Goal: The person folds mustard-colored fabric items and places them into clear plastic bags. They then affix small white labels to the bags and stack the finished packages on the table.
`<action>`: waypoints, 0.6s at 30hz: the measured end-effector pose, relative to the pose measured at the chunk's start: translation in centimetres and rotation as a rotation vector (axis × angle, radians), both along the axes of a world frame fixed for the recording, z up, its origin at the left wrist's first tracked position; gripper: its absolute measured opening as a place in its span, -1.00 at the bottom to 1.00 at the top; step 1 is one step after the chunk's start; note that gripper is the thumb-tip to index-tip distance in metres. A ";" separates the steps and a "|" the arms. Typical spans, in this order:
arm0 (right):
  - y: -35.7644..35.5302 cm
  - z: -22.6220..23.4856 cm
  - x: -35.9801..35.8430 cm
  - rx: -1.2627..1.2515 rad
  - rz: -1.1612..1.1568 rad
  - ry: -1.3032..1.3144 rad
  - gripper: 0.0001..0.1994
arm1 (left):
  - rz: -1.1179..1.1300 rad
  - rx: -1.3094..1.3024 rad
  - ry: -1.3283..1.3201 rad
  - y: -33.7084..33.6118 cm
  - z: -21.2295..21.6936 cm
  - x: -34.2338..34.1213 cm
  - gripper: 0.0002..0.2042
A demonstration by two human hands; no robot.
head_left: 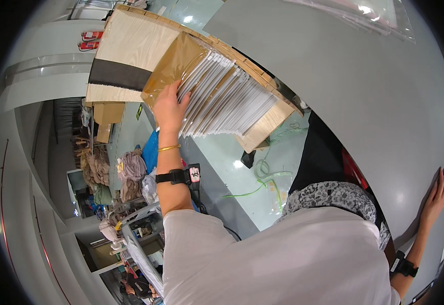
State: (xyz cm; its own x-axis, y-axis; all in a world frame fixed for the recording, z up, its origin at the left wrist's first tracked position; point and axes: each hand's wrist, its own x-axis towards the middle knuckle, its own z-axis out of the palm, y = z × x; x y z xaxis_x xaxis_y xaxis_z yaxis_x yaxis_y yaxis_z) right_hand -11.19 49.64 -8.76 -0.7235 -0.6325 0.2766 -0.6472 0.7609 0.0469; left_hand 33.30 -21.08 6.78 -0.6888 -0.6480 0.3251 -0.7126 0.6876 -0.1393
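My left hand (168, 109) rests on a leaning row of several flat clear-wrapped packets (222, 99), white-edged, with a tan-brown one in front (173, 63). My thumb and fingers press on the front of the row. The packets stand in an open cardboard box (130, 46) with light wood-grain sides and a dark band. My right hand (435, 195) lies flat with fingers together on the grey tabletop (364, 96) at the far right, holding nothing.
Clear plastic bags (369, 15) lie at the table's far edge. Green plastic straps (262, 178) are strewn on the pale floor. Bundles of folded cloth (130, 170) and a metal trolley (135, 239) sit at the left. A black cloth (318, 152) hangs by the table.
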 end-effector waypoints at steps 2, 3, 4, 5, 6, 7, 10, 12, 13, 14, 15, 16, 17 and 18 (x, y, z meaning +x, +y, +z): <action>0.1 -0.1 -0.1 0.003 0.009 0.029 -0.56 | -0.066 -0.095 -0.020 0.1 -0.7 -0.4 -0.55; 0.1 -0.1 -0.2 0.010 0.008 0.037 -0.56 | -0.074 -0.130 -0.034 0.1 -1.2 -0.6 -0.54; 0.1 -0.2 -0.3 -0.013 0.013 0.019 -0.56 | -0.091 -0.177 -0.030 0.0 -1.7 -0.8 -0.54; 0.1 -0.2 -0.4 -0.038 0.019 0.004 -0.56 | -0.083 -0.210 -0.032 -0.1 -2.2 -1.0 -0.54; 0.1 -0.3 -0.5 -0.070 0.038 -0.004 -0.56 | -0.072 -0.236 -0.042 -0.2 -2.6 -1.1 -0.54; 0.1 -0.4 -0.6 -0.057 0.030 0.005 -0.56 | -0.048 -0.244 0.005 -0.3 -3.1 -1.2 -0.53; 0.1 -0.6 -0.6 -0.039 0.027 0.037 -0.57 | -0.019 -0.264 0.152 -0.7 -4.4 -1.2 -0.57; 0.1 -0.6 -0.5 -0.033 0.023 0.048 -0.57 | -0.010 -0.252 0.130 -1.0 -4.7 -1.1 -0.58; 0.1 -0.5 -0.4 -0.018 0.014 0.043 -0.57 | -0.030 -0.274 0.146 -1.2 -4.4 -1.1 -0.58; 0.1 -0.3 -0.3 -0.007 0.013 0.050 -0.57 | -0.022 -0.241 0.150 -1.3 -3.8 -1.1 -0.62; -0.1 -0.1 -0.2 0.031 0.016 0.051 -0.57 | -0.029 -0.226 0.173 -1.5 -2.9 -1.1 -0.65; -0.6 0.3 -0.1 -0.006 0.010 0.046 -0.58 | 0.003 -0.157 0.166 -1.6 -1.5 -1.0 -0.69; -1.4 0.8 0.2 -0.015 0.006 0.038 -0.59 | 0.041 -0.126 0.225 -1.5 0.2 -0.9 -0.72; -2.6 1.4 0.7 -0.073 0.047 0.087 -0.60 | 0.116 -0.040 0.255 -1.6 2.6 -0.8 -0.75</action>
